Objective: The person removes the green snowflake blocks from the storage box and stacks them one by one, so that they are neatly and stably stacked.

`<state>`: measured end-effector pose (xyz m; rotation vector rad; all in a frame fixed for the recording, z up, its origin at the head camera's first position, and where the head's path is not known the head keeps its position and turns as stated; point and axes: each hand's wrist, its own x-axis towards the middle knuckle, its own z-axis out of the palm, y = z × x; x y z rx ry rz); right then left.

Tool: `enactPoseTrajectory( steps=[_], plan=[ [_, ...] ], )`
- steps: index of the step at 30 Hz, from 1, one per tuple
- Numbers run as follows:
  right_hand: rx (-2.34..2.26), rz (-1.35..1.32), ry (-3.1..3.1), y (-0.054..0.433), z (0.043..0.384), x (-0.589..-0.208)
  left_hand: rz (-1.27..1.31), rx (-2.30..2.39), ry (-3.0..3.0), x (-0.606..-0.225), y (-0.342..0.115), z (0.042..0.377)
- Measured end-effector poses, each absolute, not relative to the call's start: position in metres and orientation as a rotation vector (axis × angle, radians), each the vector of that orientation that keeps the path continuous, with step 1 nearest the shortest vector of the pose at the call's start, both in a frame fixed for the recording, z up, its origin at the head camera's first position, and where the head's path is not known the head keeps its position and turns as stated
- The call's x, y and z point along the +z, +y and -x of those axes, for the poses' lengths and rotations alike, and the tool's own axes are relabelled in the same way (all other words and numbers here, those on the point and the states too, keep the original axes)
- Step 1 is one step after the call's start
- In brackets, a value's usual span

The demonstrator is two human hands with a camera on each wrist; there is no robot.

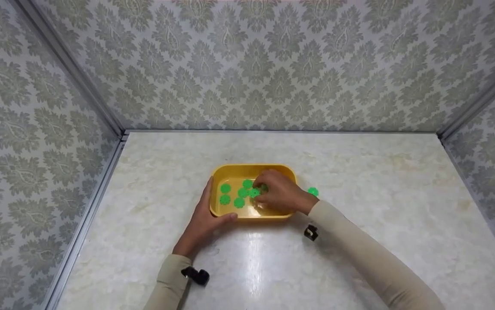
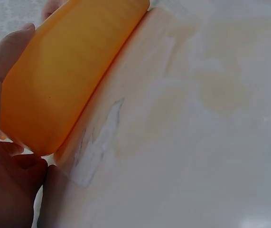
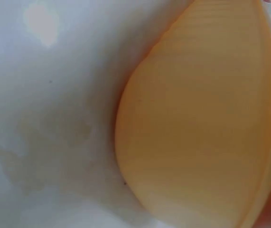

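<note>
A yellow plastic tray (image 1: 252, 170) with raised walls stands on the table. Several small green discs with notched edges, such as one green disc (image 1: 225, 199), lie on its floor. My left hand (image 1: 204, 219) grips the tray's left front corner, thumb over the front rim. In the left wrist view, that thumb (image 2: 12, 47) shows on the rim. Reaching in over the right side, my right hand (image 1: 279, 191) has its thumb and fingertips around a green notched disc (image 1: 255, 193). Part of the tray's right half is hidden under this hand. The right wrist view shows mostly the tray's outer wall (image 3: 197, 118).
Another green disc (image 1: 313, 191) lies on the table outside the tray, close to the right wrist. The marble-patterned table (image 1: 178, 163) meets patterned walls at the back and sides. A black wrist camera (image 1: 196, 275) sits at the left sleeve, another black device (image 1: 311, 232) by the right.
</note>
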<state>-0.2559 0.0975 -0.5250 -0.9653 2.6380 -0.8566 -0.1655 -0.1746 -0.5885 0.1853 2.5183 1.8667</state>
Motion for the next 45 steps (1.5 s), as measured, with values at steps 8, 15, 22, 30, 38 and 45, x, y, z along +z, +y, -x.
enactPoseTrajectory(
  steps=[8, 15, 22, 30, 38, 45],
  plan=[
    [-0.974, 1.040, 2.642, 0.108, 0.247, -0.516, -0.182, 1.835, 2.542, -0.589, -0.175, 0.165],
    [-1.056, 1.068, 2.639, 0.125, 0.240, -0.510, -0.177, 1.821, 2.551, -0.589, -0.175, 0.166],
    [-1.178, 1.074, 2.648, 0.140, 0.242, -0.510, -0.177, 1.817, 2.561, -0.589, -0.176, 0.166],
    [-1.210, 1.079, 2.691, 0.159, 0.241, -0.507, -0.173, 1.815, 2.551, -0.588, -0.176, 0.165],
    [-1.241, 0.984, 2.717, 0.180, 0.233, -0.507, -0.175, 1.794, 2.566, -0.588, -0.175, 0.164],
    [-1.265, 0.923, 2.736, 0.200, 0.229, -0.513, -0.171, 1.822, 2.547, -0.588, -0.175, 0.164]
  ],
)
